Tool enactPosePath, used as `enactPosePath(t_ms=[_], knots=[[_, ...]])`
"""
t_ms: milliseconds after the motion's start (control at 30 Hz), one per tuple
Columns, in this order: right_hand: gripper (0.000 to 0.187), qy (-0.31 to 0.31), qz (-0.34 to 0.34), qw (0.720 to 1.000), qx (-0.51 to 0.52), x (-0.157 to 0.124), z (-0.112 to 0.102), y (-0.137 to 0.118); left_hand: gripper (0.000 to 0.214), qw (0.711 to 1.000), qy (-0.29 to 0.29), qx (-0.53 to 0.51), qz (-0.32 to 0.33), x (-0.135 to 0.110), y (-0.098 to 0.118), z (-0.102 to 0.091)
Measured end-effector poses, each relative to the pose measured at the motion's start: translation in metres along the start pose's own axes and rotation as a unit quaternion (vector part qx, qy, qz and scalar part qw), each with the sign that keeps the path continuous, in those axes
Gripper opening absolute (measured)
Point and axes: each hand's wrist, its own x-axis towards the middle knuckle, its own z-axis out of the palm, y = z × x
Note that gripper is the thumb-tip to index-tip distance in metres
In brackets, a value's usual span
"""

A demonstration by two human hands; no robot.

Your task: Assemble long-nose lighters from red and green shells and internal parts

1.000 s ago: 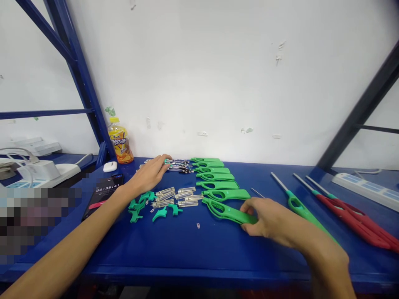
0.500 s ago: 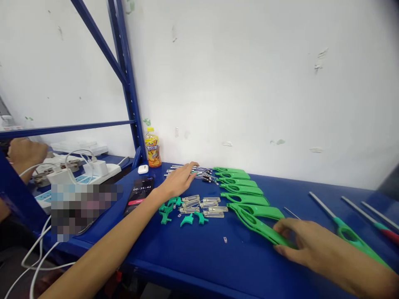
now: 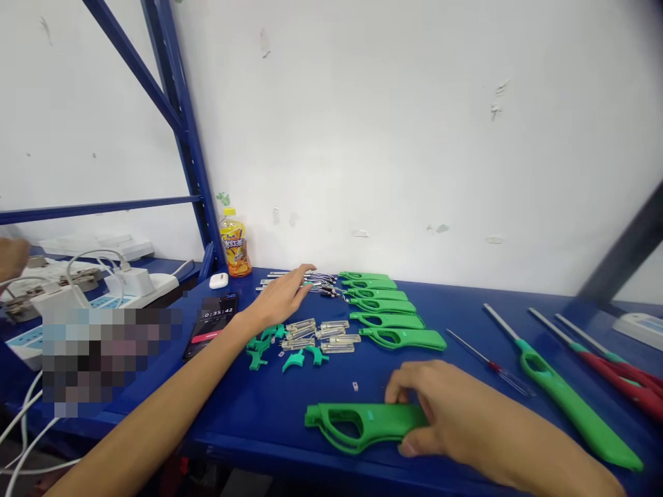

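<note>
My right hand [image 3: 435,407] grips the handle end of a green lighter casing [image 3: 383,422] near the front of the table, the trigger loop pointing left. Over the metal lighter rods [image 3: 266,281] with dark wire ends at the back, my left hand [image 3: 284,295] stretches out its fingers, thumb apart. It may touch the rods; its fingertips partly hide them. Several more green casings [image 3: 386,306] lie stacked in a row to its right. Closer to me are clear fuel tanks [image 3: 339,339] and teal triggers [image 3: 294,359]. A tiny pale metal piece [image 3: 355,386] lies alone behind the held casing.
To the right lie a screwdriver [image 3: 500,369], a green lighter [image 3: 564,393] with a long rod, and red lighters [image 3: 621,376]. On the left are a phone [image 3: 213,324], a white earbud case [image 3: 218,281], a drink bottle [image 3: 235,245] and power strips with cables [image 3: 124,283]. Another person's hand [image 3: 13,257] shows far left.
My right hand has drawn the green casing away from the row, toward me and left, turning it level. My left hand stays over the rods. The view has swung right.
</note>
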Motion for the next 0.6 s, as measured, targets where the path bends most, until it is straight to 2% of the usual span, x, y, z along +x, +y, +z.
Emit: enactPosePath(t_ms=[133, 267, 367, 467, 600], knots=[[0.032, 0.006, -0.012, 0.999, 0.029, 0.006, -0.002, -0.002, 0.037, 1.000, -0.002, 0.002, 0.003, 0.000, 0.000, 0.000], [0.031, 0.059, -0.025, 0.998, 0.019, -0.002, -0.012, 0.010, 0.037, 1.000, -0.002, 0.002, 0.002, 0.001, 0.003, -0.001], [0.035, 0.096, 0.030, 0.995, -0.013, -0.009, -0.019, 0.034, 0.036, 1.000, -0.002, 0.002, 0.006, 0.001, 0.007, -0.004], [0.038, 0.098, 0.087, 0.991, -0.036, -0.010, -0.025, 0.058, 0.034, 1.000, -0.007, 0.003, 0.019, 0.001, 0.009, -0.005], [0.043, 0.090, 0.106, 0.990, 0.000, -0.009, -0.028, 0.073, 0.031, 0.999, -0.002, 0.004, 0.037, 0.003, 0.013, -0.008]])
